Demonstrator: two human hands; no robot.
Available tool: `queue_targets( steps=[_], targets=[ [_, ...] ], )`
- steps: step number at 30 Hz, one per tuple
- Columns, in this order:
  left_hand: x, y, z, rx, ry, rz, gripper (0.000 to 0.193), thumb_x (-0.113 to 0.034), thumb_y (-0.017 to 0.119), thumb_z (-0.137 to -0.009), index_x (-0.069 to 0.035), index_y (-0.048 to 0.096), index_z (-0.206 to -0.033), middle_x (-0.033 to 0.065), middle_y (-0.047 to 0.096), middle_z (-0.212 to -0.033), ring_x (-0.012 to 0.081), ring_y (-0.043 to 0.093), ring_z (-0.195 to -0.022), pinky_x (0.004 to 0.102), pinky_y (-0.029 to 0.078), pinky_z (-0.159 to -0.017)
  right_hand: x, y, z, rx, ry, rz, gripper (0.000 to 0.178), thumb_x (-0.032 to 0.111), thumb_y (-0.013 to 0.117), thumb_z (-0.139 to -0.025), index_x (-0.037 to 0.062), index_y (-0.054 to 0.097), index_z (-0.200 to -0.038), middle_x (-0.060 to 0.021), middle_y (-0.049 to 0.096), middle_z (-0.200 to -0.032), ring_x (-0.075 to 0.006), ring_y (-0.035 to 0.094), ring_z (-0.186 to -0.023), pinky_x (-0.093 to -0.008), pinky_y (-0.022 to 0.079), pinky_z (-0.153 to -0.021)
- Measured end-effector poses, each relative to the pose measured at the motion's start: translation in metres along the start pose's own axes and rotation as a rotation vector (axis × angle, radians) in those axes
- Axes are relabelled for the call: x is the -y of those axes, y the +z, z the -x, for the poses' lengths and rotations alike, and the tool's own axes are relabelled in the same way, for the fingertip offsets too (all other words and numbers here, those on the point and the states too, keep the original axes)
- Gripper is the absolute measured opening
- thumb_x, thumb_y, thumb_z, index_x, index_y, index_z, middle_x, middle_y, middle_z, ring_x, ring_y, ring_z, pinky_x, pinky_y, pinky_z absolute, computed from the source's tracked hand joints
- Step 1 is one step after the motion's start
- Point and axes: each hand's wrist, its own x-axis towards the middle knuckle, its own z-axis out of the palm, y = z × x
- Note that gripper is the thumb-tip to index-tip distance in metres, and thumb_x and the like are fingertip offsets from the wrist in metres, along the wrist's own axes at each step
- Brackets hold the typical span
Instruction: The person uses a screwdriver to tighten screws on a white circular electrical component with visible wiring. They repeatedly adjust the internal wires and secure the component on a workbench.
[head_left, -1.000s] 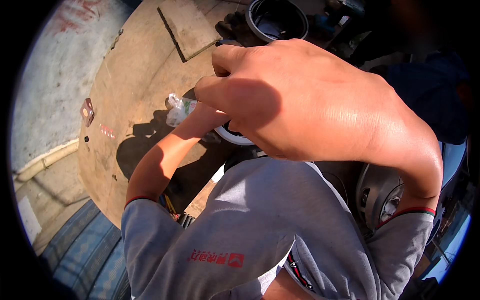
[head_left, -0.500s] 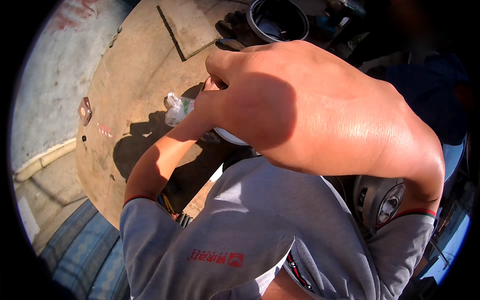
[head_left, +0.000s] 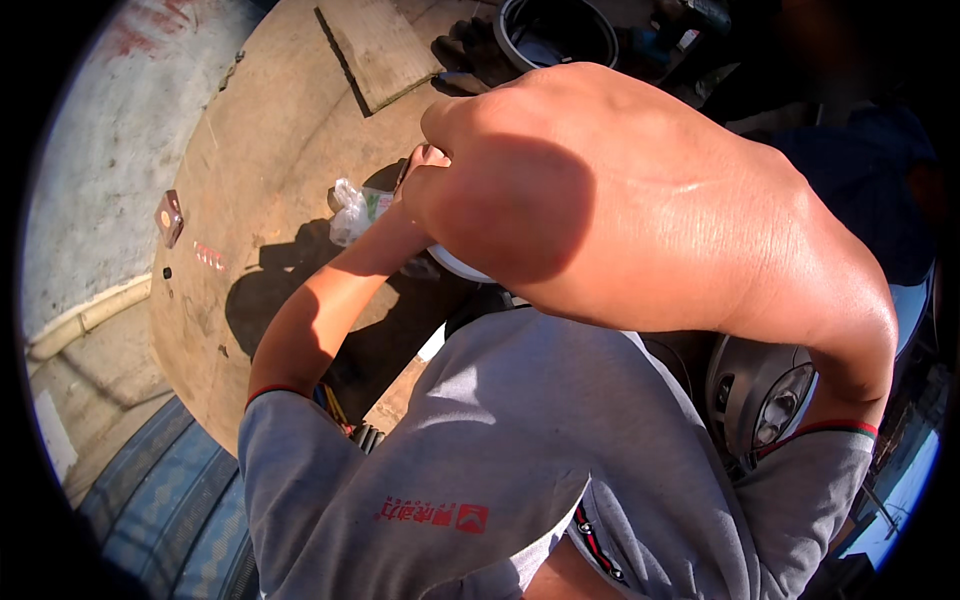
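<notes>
My right hand (head_left: pixel 545 190) is raised close in the middle of the view, its back toward me. Its fingers curl downward at the far left end, and whatever they hold is hidden behind the hand. Only a small part of my left hand (head_left: pixel 428 156) shows below the right knuckles, the rest being covered by it. Beside my left wrist lies a crumpled clear plastic bag (head_left: pixel 350 212) with a green-and-white patch. Part of a white rounded rim (head_left: pixel 457 263) peeks out beneath my right hand; the rest of that object is covered.
A round wooden tabletop (head_left: pixel 270 150) carries a flat board (head_left: pixel 378 55), dark gloves (head_left: pixel 472 48) and a small brown case (head_left: pixel 170 218). A black tub with a grey rim (head_left: pixel 517 55) stands at the far side. A silver headlight unit (head_left: pixel 738 400) is near my right elbow.
My right hand has risen slightly toward the far side, showing a bit more of the left fingers under it. My left forearm has barely shifted.
</notes>
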Motion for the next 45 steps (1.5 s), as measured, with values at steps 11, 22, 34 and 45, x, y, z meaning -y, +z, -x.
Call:
queue_targets(
  steps=[11,22,34,45],
  targets=[
    [-0.003,0.000,0.003,0.006,-0.022,-0.015,0.026,-0.025,0.076,-0.078,-0.005,0.069,-0.093,0.0172,0.071,-0.091,0.0355,0.069,-0.091,0.0414,0.054,-0.078,-0.003,0.005,-0.004,0.082,-0.075,0.125,0.014,0.009,0.071,-0.069,0.0064,0.075,-0.083,-0.0107,0.071,-0.075,-0.0303,0.069,-0.066,-0.0369,0.056,-0.060],
    [-0.006,-0.001,0.001,0.023,-0.068,0.012,0.024,-0.024,0.077,-0.077,-0.005,0.071,-0.090,0.0185,0.072,-0.088,0.0370,0.070,-0.088,0.0419,0.055,-0.076,-0.020,0.018,-0.010,0.122,-0.280,0.431,0.016,0.024,0.066,-0.086,0.0109,0.075,-0.086,-0.0071,0.072,-0.076,-0.0281,0.072,-0.076,-0.0393,0.057,-0.067],
    [-0.002,0.001,-0.002,0.049,-0.005,-0.057,0.029,-0.022,0.079,-0.075,-0.006,0.070,-0.098,0.0186,0.057,-0.119,0.0386,0.053,-0.115,0.0479,0.045,-0.094,-0.013,0.019,-0.013,0.109,-0.148,0.320,0.015,0.022,0.070,-0.081,0.0108,0.076,-0.088,-0.0088,0.073,-0.079,-0.0284,0.073,-0.080,-0.0408,0.058,-0.067],
    [-0.023,-0.016,0.034,-0.022,0.137,-0.515,0.036,-0.019,0.080,-0.073,-0.007,0.070,-0.105,0.0188,0.044,-0.147,0.0400,0.038,-0.140,0.0534,0.036,-0.110,-0.037,-0.028,0.031,-0.258,-0.041,0.100,0.021,0.013,0.080,-0.071,0.0034,0.069,-0.086,-0.0122,0.066,-0.073,-0.0253,0.069,-0.065,-0.0336,0.054,-0.059]
  ],
)
